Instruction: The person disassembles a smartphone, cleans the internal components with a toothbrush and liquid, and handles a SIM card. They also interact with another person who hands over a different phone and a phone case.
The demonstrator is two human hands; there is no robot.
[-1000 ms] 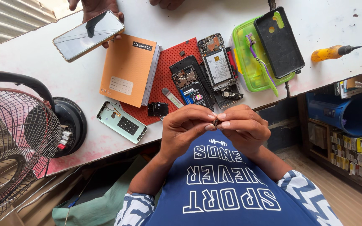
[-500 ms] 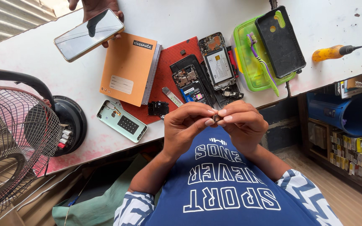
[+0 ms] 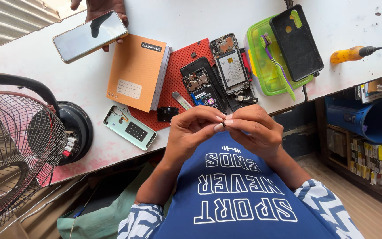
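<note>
Fingertips of the left hand (image 3: 194, 128) and right hand (image 3: 253, 130) press together around a tiny dark part (image 3: 223, 123), pinched between them just near of the table edge (image 3: 111, 155), above the blue shirt (image 3: 235, 190). Just beyond the hands lie two opened phones (image 3: 215, 73) on a red mat (image 3: 173, 84). Left of these sits an orange notebook (image 3: 135, 73); right, a green tray (image 3: 268, 71) with a purple toothbrush (image 3: 277, 66). At far left another person's hand (image 3: 102, 9) touches a smartphone (image 3: 90, 36).

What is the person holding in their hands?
A tiny dark part, pinched between the fingertips of the left hand and the right hand. It is too small to tell what it is.
</note>
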